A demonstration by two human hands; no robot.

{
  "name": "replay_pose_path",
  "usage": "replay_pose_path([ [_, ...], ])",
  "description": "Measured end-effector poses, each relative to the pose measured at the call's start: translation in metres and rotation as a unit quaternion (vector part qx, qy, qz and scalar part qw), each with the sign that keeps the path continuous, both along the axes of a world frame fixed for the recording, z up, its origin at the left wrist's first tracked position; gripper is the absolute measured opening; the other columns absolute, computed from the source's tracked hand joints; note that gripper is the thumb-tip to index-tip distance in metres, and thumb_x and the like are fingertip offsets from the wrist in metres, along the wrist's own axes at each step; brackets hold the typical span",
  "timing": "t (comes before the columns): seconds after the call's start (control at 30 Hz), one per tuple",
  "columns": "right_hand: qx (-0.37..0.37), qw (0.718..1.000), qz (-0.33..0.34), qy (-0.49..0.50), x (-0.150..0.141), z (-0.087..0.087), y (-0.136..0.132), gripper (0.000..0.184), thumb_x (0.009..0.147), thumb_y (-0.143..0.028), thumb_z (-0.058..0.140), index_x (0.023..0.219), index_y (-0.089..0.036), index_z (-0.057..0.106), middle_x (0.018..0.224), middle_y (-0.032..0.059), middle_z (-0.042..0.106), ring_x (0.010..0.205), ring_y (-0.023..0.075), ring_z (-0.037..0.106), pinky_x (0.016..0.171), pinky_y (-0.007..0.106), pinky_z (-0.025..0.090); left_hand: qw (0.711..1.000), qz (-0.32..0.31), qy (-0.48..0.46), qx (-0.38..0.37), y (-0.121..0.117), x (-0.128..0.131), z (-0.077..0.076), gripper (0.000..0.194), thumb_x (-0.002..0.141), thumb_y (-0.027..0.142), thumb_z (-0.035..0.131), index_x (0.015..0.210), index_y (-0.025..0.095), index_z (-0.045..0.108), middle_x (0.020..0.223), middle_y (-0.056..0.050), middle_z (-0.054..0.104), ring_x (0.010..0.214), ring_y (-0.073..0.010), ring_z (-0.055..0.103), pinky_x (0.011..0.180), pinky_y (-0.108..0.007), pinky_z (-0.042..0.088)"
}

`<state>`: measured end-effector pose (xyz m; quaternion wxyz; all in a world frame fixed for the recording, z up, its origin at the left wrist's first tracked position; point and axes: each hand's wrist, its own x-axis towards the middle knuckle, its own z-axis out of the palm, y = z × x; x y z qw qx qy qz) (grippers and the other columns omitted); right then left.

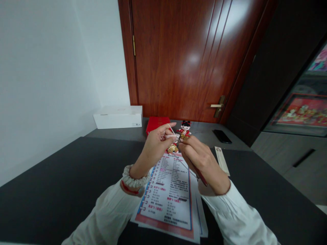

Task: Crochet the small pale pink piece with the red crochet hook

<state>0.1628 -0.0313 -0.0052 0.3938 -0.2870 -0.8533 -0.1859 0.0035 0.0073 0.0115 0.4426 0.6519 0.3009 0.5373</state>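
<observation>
Pinching small white yarn piece (175, 136) in left hand (156, 141), slim dark-red tool (201, 177) in right hand (200, 154), toward far edge of desk (102, 166), seemingly part-made, remainder unclear.

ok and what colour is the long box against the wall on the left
White, apart from a small dark-printed label; the head view shows the box best.
</observation>
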Motion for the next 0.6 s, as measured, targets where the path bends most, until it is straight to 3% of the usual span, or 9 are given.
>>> replay_pose_path([
  [0.2, -0.097, 0.978, 0.104, 0.153, 0.012, -0.008, 0.001, 0.011, 0.091, -0.010, 0.054, 0.085, -0.020, 0.053, 0.078, 0.0004, 0.059, 0.071, 0.0122, 0.056, 0.064, 0.027, 0.046, 0.998, 0.010, 0.051, 0.047, 0.001, -0.006, -0.006, 0.035, 0.078, 0.013, 0.062, 0.113, 0.014, 0.064, 0.069, 0.003, 0.058, 0.067, -0.0109, 0.056, 0.064, -0.024, 0.045],
  [0.33, -0.211, 0.923, 0.117, 0.301, 0.013, -0.011, 0.000, 0.012, 0.088, -0.017, 0.060, 0.077, -0.021, 0.055, 0.067, -0.0043, 0.055, 0.059, 0.0088, 0.051, 0.054, 0.023, 0.040, 0.996, -0.007, 0.067, 0.056, -0.001, -0.008, -0.010, 0.018, 0.078, 0.013, 0.061, 0.094, 0.015, 0.068, 0.070, 0.001, 0.059, 0.067, -0.0123, 0.059, 0.062, -0.024, 0.048],
  [0.6, -0.341, 0.810, 0.202, 0.432, 0.020, -0.014, 0.007, 0.013, 0.082, -0.019, 0.066, 0.072, -0.019, 0.058, 0.059, -0.0040, 0.060, 0.050, 0.0090, 0.052, 0.048, 0.022, 0.041, 0.993, -0.030, 0.090, 0.069, 0.000, -0.011, -0.013, 0.036, 0.080, 0.014, 0.061, 0.116, 0.014, 0.062, 0.071, 0.002, 0.058, 0.069, -0.0124, 0.058, 0.070, -0.026, 0.048],
])
